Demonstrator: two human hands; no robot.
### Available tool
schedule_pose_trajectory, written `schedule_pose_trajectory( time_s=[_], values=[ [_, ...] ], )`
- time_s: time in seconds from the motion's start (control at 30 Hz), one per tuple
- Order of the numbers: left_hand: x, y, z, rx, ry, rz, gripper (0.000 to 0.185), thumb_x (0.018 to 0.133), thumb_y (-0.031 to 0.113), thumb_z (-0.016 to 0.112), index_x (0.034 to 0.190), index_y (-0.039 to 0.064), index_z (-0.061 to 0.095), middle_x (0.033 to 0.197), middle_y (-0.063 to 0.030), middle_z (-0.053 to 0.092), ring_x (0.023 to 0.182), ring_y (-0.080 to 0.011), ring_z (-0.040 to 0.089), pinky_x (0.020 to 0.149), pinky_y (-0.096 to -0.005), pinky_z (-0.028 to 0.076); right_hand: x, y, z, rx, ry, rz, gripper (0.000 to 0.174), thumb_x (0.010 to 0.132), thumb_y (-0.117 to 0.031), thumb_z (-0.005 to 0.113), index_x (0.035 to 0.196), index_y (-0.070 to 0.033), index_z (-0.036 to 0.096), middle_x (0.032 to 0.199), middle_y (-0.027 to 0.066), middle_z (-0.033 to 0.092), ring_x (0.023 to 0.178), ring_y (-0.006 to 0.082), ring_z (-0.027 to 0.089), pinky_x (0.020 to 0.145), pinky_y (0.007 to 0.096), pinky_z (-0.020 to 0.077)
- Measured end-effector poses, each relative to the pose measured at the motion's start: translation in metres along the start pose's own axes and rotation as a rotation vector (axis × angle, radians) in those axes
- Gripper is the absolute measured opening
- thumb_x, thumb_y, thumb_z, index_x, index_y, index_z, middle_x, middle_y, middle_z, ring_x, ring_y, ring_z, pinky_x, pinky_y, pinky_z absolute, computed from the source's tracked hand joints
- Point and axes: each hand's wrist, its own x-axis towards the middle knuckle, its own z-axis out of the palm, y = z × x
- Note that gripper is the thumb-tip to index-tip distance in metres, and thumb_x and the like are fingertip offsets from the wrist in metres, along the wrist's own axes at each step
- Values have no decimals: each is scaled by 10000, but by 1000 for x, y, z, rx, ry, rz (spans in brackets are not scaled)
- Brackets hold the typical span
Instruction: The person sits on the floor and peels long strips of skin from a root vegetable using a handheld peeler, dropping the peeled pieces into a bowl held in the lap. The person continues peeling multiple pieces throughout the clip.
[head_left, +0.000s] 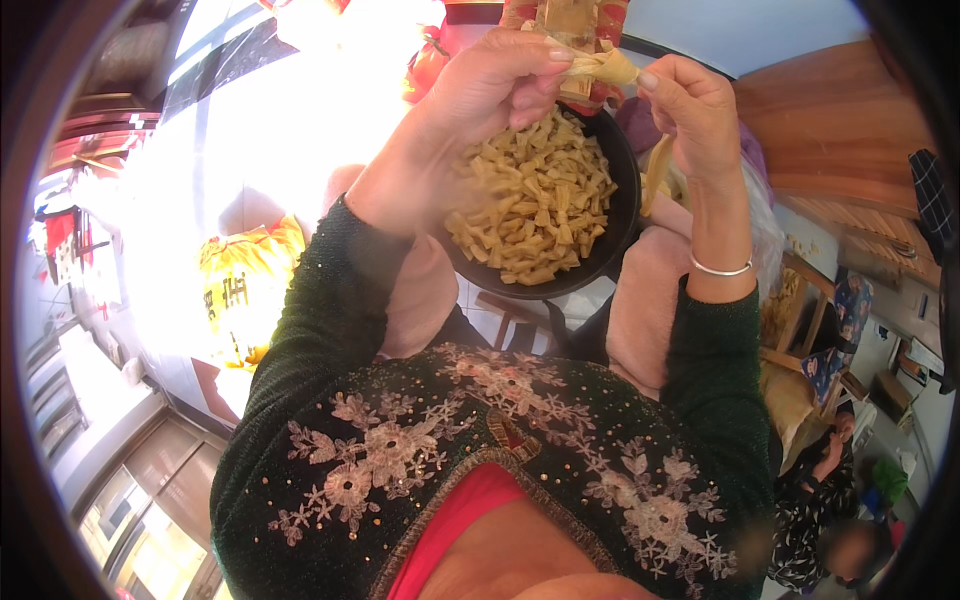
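Note:
Above a dark round pan, my left hand pinches one end of a pale yellow strip, which looks like tofu skin. The strip is twisted into a knot between my hands. My right hand grips its other side between thumb and fingers, and a loose tail hangs below that palm. Many short knotted pieces of the same yellow kind fill the pan, which sits between my knees. My left forearm hides part of the pan's left side.
A wooden stool or seat with red patterned cloth stands just beyond the pan. Clear plastic bagging lies by my right forearm. A yellow bag with writing is on the left. Another person sits at the lower right.

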Motion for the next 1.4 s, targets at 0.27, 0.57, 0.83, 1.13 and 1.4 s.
schedule_pose_trajectory(
  time_s=[0.27, 0.57, 0.83, 1.13, 1.4],
  values=[
    [0, -1, -15, 864, 21, 103, 333, 944, 369, 568, 943, 46, 648, 689, -60, 607, 626, -164, 597, 576, -280, 472, -4, 8, -13, -196, -19, -17, 183, 879, -166, 671, 772, -19, 652, 649, -70, 524, 565, 5, 367, 494, 177, 264],
    [-7, -7, 5, 1167, -107, -68, 300, 930, 335, 570, 939, 36, 586, 780, -136, 616, 712, -309, 605, 651, -394, 472, -13, 6, 10, -325, -139, 112, 158, 881, -119, 650, 765, -11, 646, 655, -77, 512, 606, 13, 402, 520, 192, 308],
    [12, -7, -16, 1413, 189, 200, 222, 904, 305, 604, 949, 90, 636, 723, -115, 627, 641, -264, 610, 628, -374, 484, 15, 24, 4, -491, 63, 67, 180, 863, -165, 622, 777, -8, 640, 581, -26, 516, 553, 55, 421, 500, 256, 352],
    [50, -10, -44, 1581, 584, 173, 258, 871, 334, 630, 1095, 215, 676, 782, -95, 671, 707, -302, 646, 657, -391, 507, 71, 50, 16, -549, 388, -122, 185, 842, -155, 621, 753, 7, 608, 579, 39, 569, 546, 103, 492, 539, 302, 427],
    [58, -14, -55, 1479, 601, 44, 256, 870, 344, 617, 1076, 207, 679, 805, -97, 679, 777, -297, 657, 711, -403, 506, 82, 57, 17, -694, 360, 54, 237, 837, -215, 624, 727, -6, 637, 583, 85, 593, 537, 181, 547, 558, 340, 452]
  ],
)
